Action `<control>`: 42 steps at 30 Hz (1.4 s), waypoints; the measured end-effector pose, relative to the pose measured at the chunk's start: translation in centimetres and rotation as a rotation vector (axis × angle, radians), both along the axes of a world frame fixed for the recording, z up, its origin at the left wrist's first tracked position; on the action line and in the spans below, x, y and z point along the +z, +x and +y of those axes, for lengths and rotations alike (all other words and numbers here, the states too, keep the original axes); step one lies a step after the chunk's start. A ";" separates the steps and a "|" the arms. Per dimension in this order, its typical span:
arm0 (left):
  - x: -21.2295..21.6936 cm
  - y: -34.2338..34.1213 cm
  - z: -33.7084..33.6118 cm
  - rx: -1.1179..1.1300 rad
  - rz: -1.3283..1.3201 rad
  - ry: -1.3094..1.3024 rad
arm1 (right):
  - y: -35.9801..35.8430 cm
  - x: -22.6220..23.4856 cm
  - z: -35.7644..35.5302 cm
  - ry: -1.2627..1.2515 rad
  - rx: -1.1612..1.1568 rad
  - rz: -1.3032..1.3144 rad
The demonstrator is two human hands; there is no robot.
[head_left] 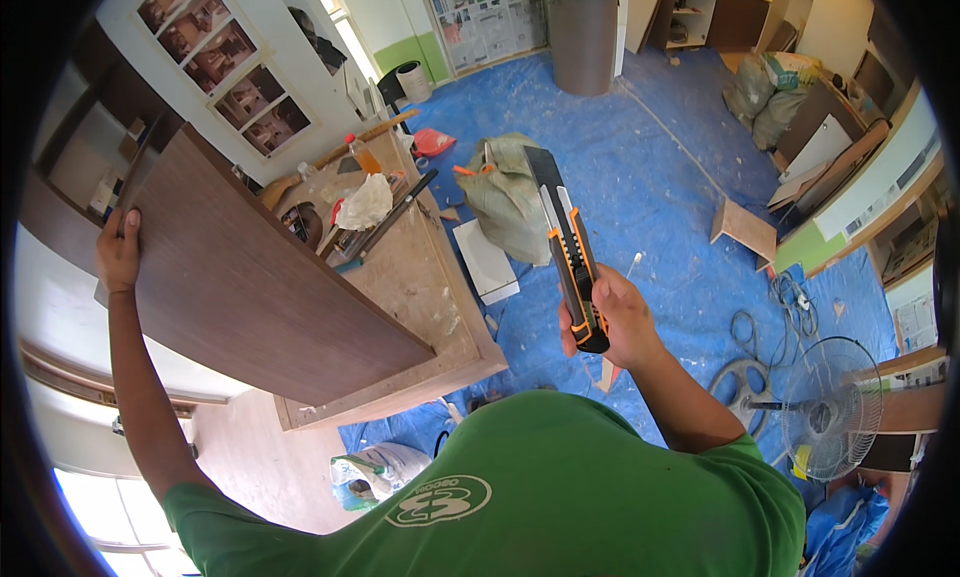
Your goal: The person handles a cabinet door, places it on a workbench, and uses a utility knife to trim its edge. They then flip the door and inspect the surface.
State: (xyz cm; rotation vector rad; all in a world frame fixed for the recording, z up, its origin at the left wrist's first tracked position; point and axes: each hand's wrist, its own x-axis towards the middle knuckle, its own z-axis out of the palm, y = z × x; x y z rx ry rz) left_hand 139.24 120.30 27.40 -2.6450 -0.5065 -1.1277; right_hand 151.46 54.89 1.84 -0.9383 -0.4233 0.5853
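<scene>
A large brown wood-grain panel (260, 277) stands tilted on a dusty workbench (440, 297). Around its upper left edge my left hand (119, 252) is closed, fingers on the near face. My right hand (622, 315) is wrapped round a black and orange utility knife (570, 267), raised in front of me. The knife's wide dark blade points up and away, out of its handle. Part of the grip is hidden by my fingers.
Tools, a bottle (362, 155) and a crumpled white bag (365, 202) lie on the bench. Blue sheeting (660, 197) covers the floor. A greenish sack (505, 197) lies beyond the bench. At the right stand a fan (832, 407) and coiled cables (790, 297).
</scene>
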 end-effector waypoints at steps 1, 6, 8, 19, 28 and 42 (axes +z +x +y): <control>0.0 0.0 0.1 -0.002 -0.015 0.024 | 0.0 -0.1 0.0 -0.002 0.004 0.008; 0.1 0.0 0.2 -0.030 0.000 -0.046 | 0.1 -0.3 0.5 -0.012 -0.004 0.057; 0.2 0.0 0.2 -0.020 0.020 -0.062 | 0.2 -0.3 0.6 -0.018 -0.004 0.095; 0.9 0.0 1.6 0.103 0.073 -0.035 | 0.8 -4.9 2.2 -0.176 0.075 0.269; 1.3 1.8 3.6 0.059 0.194 -0.054 | -2.3 -13.0 2.3 -0.585 0.100 0.256; -1.2 13.1 15.4 -0.239 0.640 0.124 | -15.1 -20.2 11.0 -0.881 -0.211 0.320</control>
